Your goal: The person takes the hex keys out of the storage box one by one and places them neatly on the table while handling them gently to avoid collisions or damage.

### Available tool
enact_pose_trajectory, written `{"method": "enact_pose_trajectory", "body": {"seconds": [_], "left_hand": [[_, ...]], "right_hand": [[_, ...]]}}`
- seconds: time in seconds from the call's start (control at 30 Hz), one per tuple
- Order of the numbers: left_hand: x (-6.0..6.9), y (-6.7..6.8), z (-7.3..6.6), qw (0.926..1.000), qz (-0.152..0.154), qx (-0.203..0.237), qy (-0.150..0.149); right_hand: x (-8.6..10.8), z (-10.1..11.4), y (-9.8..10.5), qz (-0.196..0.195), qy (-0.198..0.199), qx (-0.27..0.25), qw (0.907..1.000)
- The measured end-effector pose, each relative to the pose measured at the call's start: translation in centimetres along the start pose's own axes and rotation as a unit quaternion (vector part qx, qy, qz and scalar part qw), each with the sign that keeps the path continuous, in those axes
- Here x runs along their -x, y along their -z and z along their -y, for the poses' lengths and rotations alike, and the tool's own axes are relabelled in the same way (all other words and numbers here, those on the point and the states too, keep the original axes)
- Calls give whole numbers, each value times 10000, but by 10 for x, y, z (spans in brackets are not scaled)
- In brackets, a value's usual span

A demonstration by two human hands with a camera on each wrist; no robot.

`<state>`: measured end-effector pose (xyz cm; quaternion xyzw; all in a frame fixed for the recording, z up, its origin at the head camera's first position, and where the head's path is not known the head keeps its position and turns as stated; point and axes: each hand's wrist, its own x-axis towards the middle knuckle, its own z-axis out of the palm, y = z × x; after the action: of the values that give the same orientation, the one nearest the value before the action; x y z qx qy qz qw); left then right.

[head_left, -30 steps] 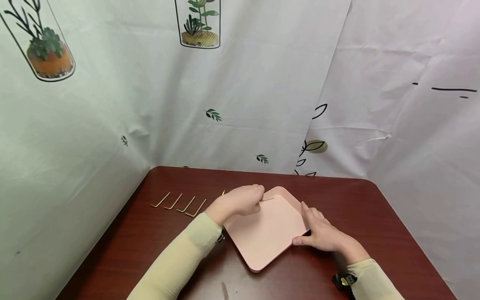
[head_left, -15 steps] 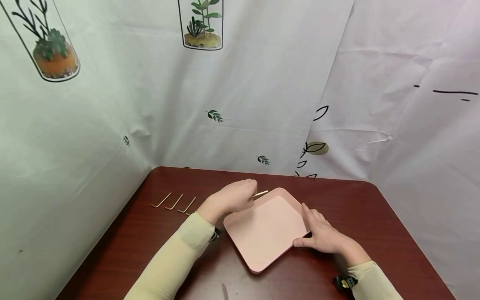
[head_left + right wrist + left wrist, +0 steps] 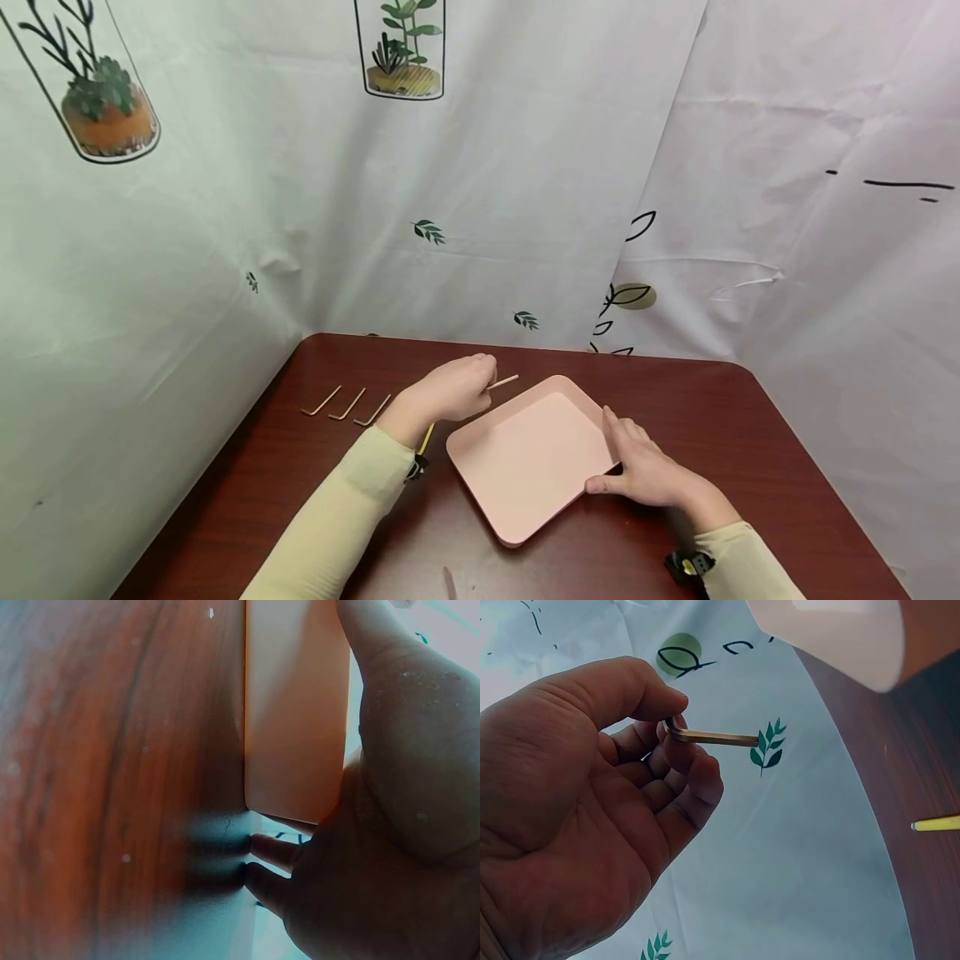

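My left hand (image 3: 453, 390) is above the table, just beyond the tray's upper left side. Between thumb and fingers it pinches a brass-coloured L-shaped hex key (image 3: 716, 738); the bent end is at the fingertips and the long arm points away. A shallow pink square tray (image 3: 532, 467) lies on the table, turned cornerwise, with nothing visible inside. At its right corner my right hand (image 3: 645, 467) grips the tray, thumb on the near side and fingers along the far right wall. Left of the left arm lie similar hex keys (image 3: 371, 412) in a row.
A thin yellow stick-like object (image 3: 426, 437) shows partly from behind the left wrist. The dark red wooden table (image 3: 720, 433) has rounded far corners. White printed cloth (image 3: 480, 167) hangs behind it and along both sides.
My left hand has moved left with the hex key, from over the tray to outside its edge. One hex key in the row has become hidden behind the arm. The right hand stays put.
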<state>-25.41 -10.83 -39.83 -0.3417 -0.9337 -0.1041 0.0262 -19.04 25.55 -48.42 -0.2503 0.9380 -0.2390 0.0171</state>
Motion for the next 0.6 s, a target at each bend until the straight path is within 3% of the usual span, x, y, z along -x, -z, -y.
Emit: {"method": "enact_pose_trajectory", "body": {"seconds": [0.6], "left_hand": [[21, 3, 32, 9988, -15, 49, 491]], "right_hand": [[-1, 0, -1, -6, 41, -17, 10000]]}}
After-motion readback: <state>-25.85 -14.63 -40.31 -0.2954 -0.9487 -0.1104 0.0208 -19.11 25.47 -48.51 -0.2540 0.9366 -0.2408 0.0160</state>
